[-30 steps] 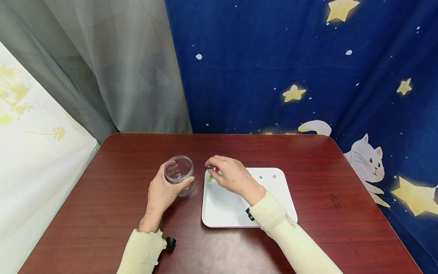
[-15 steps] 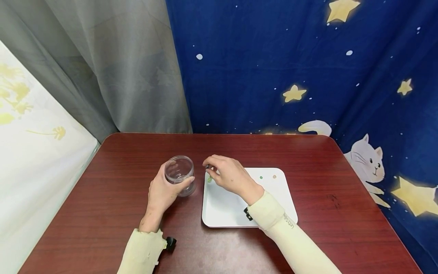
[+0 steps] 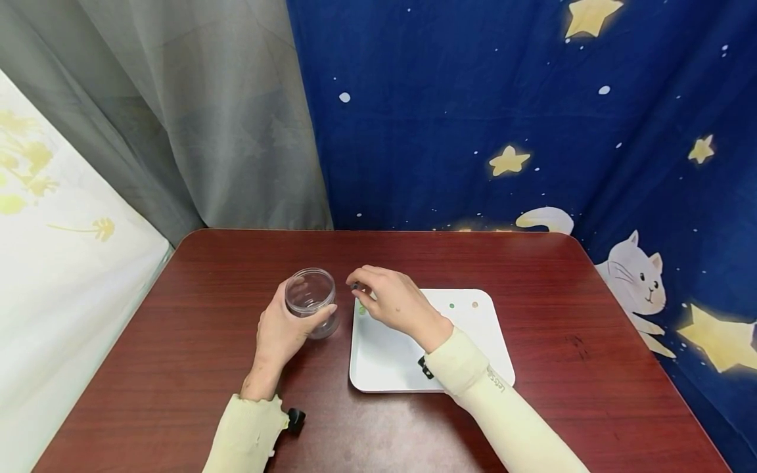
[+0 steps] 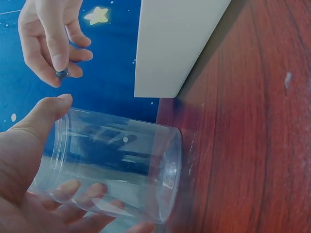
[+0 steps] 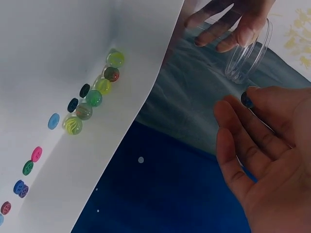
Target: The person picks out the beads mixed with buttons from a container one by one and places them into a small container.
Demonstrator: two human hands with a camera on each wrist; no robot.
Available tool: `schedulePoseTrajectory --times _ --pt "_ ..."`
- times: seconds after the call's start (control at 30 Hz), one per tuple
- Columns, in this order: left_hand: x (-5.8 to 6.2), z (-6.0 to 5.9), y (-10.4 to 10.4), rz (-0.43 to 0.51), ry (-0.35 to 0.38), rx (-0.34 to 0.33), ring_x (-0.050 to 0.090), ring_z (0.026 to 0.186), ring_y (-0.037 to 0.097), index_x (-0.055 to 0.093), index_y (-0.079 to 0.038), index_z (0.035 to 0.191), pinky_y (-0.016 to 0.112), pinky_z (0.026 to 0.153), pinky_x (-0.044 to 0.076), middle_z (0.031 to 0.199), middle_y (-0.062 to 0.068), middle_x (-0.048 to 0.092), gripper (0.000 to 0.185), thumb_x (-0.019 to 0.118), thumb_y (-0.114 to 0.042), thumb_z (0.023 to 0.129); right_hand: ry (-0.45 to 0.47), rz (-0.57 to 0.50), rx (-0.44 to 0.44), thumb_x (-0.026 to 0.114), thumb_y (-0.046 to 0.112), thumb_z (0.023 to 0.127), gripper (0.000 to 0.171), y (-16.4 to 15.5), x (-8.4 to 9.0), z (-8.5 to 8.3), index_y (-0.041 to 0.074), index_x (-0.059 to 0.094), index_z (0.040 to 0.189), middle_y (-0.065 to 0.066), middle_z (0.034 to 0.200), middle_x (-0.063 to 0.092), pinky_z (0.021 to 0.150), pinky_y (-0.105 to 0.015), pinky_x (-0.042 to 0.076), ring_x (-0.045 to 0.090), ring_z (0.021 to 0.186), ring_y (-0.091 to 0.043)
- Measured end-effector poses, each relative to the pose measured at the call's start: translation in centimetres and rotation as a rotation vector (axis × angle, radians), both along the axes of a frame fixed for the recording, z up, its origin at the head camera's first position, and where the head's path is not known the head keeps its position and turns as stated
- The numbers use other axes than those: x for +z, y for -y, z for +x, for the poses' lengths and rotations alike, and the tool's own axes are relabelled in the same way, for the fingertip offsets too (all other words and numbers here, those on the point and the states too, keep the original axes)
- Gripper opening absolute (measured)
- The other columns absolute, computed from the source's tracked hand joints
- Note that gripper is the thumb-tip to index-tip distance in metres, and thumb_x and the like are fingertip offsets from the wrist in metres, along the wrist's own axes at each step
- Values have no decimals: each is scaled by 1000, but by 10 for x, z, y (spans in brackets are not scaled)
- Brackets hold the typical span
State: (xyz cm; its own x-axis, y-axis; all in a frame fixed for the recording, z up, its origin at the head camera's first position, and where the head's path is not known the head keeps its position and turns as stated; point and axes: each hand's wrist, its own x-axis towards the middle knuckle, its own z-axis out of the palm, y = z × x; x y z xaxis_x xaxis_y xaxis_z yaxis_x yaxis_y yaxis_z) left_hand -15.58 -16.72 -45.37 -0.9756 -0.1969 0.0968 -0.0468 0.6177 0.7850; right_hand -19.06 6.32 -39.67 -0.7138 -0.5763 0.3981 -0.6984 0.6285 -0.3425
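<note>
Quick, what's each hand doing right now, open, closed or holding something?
Left hand: holding the clear jar, fingers curled round its side.
Right hand: holding a small dark marble, pinched at the fingertips.

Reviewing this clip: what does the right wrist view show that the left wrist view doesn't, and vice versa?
Only right wrist: marbles and buttons inside the white tray.
Only left wrist: a yellow star on the blue curtain, and the tray's outer side.
Both: the left hand holding the clear jar, and the right hand pinching a small dark round piece.
</note>
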Motion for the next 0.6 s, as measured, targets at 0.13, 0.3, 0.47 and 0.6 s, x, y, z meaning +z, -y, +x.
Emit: schedulePoseTrajectory --times 0.13,0.3,0.47,0.6 --pt "0 -1 0 -7 2 -1 65 127 33 47 -24 153 56 103 49 141 8 66 96 87 -63 75 -1 -4 6 72 12 98 17 2 0 0 18 73 114 8 102 74 76 -26 57 71 90 -5" --pt "0 -2 0 -13 1 0 65 126 34 47 -24 153 55 102 50 140 8 67 96 87 -63 75 4 -4 7 72 13 98 17 4 0 -1 19 73 114 9 103 74 77 -25 57 70 90 -3" --pt "0 -1 0 -15 7 3 65 126 35 46 -23 154 55 103 50 140 10 67 98 87 -64 75 3 -4 8 72 13 98 17 5 1 -1 19 74 114 9 103 74 77 -25 57 70 89 -2" --pt "0 -1 0 -19 13 7 65 126 35 45 -22 155 56 103 50 140 11 67 99 86 -64 75 2 -16 17 72 11 98 18 7 1 0 19 73 114 8 102 74 76 -26 57 69 88 -3"
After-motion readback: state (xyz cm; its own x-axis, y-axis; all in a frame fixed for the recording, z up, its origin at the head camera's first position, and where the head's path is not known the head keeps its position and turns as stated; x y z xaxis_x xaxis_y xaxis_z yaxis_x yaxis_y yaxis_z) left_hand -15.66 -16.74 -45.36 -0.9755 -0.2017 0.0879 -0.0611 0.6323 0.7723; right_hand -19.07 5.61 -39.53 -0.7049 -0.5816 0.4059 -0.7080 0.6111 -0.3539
